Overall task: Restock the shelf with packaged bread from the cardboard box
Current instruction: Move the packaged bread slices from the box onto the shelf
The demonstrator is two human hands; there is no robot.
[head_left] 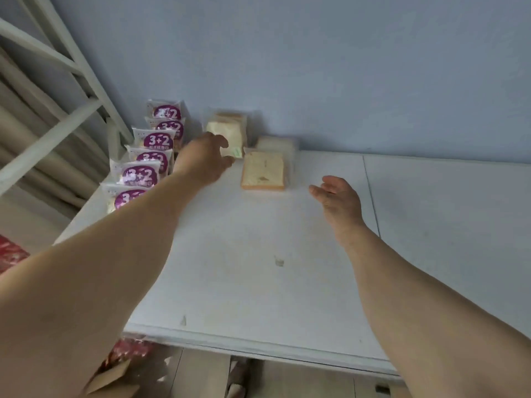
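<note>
On the white shelf (pixel 258 268), a row of several purple-labelled "3+2" bread packs (pixel 149 156) runs along the left edge. Beside it a clear-wrapped pack of white bread slices (pixel 227 126) stands upright near the back wall. My left hand (pixel 207 159) reaches to its front, fingers curled at its lower edge; a firm grip cannot be made out. To the right, a bread pack (pixel 263 172) lies flat, with another (pixel 275 143) behind it. My right hand (pixel 339 199) hovers open over the shelf, right of the flat pack, holding nothing. A cardboard box flap (pixel 112 377) shows below the shelf's front edge.
A pale blue wall (pixel 316 67) closes the back of the shelf. White shelf uprights and braces (pixel 71 81) stand at the left. Red packaging (pixel 126 351) lies on the floor below the shelf. A seam (pixel 370 191) divides the shelf board at the right.
</note>
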